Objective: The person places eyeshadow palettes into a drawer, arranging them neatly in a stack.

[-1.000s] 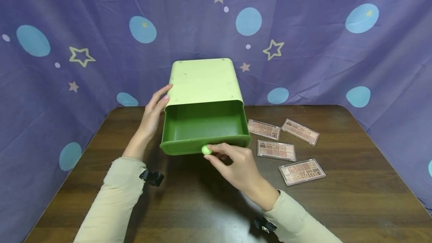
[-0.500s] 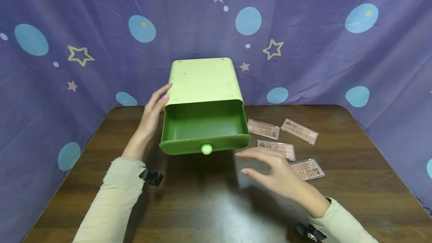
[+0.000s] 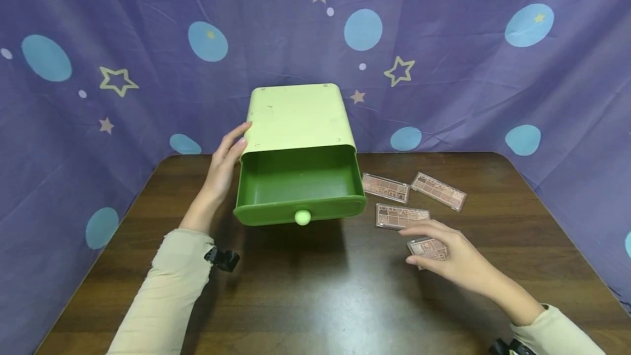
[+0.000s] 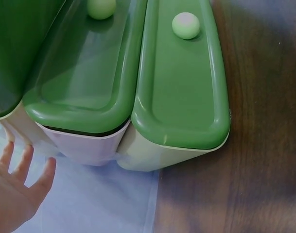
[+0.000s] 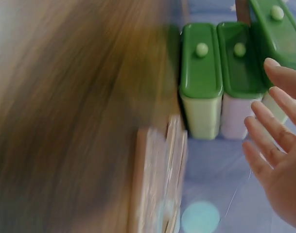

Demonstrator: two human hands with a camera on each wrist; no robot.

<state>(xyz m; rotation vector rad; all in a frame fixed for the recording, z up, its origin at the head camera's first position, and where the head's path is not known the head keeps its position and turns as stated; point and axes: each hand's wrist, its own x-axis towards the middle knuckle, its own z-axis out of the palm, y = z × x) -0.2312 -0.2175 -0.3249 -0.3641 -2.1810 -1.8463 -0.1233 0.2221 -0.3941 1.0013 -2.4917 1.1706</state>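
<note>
A small drawer cabinet (image 3: 299, 116) with a pale green top stands at the back. Its green top drawer (image 3: 261, 214) is pulled out, nothing visible inside, with a round light green knob (image 3: 303, 217) on the front. My left hand (image 3: 217, 174) rests on the cabinet's left side, fingers extended. Over the nearest eyeshadow palette (image 3: 428, 250) reaches my right hand (image 3: 458, 262), thumb and fingers spread and partly covering it. The head view does not settle whether they touch. In the right wrist view this hand (image 5: 284, 150) has its fingers apart.
Other eyeshadow palettes lie right of the cabinet: one close beside it (image 3: 385, 188), one farther right (image 3: 439, 191), one in front (image 3: 401, 216). Two lower drawers, a middle one (image 4: 84, 73) and a bottom one (image 4: 184, 82), are closed. A purple patterned curtain (image 3: 296, 26) hangs behind the wooden table (image 3: 296, 300).
My right hand has let go of the drawer knob and moved right to the nearest palette, its fingers spreading. The left hand and the pulled-out drawer have stayed in place.
</note>
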